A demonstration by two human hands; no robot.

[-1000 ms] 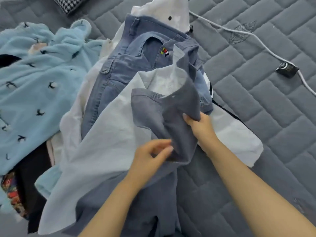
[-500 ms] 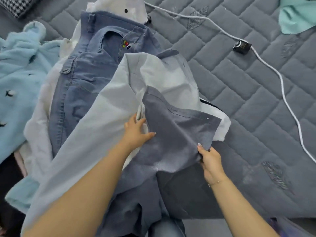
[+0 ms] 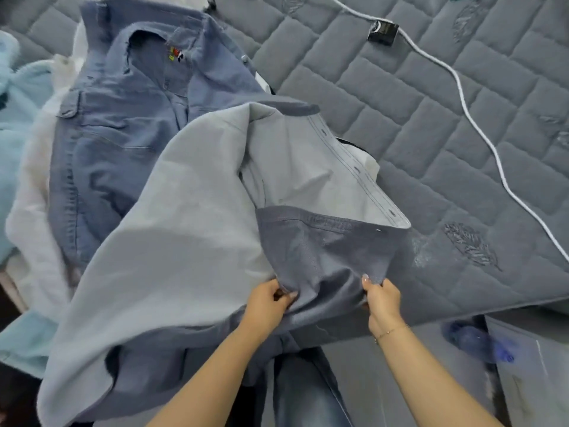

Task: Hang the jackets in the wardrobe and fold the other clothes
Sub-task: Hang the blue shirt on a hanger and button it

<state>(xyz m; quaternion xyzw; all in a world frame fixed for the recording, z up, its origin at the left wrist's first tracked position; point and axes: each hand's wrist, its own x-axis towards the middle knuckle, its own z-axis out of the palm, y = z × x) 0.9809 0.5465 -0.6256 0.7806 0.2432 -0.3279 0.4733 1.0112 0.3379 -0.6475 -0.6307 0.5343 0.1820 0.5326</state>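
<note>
A grey jacket with a pale grey lining [image 3: 191,223] lies open across the pile on the bed, its snap-button edge turned up. My left hand [image 3: 268,298] pinches the dark grey outer fabric near its lower hem. My right hand [image 3: 383,298] grips the same dark panel a little to the right, so the cloth is stretched between both hands. Behind it a blue denim jacket [image 3: 123,127] lies spread with its collar toward the far side.
The bed has a grey quilted cover [image 3: 431,134]. A white cable [image 3: 480,131] with a black box [image 3: 382,31] crosses it at right. A fluffy light blue garment [image 3: 15,124] and a white one [image 3: 34,192] lie at left. A blue slipper [image 3: 480,343] is on the floor.
Both hands have slid down toward me along the dark grey panel and now hold its lower part close together. The lining and snap edge are more exposed.
</note>
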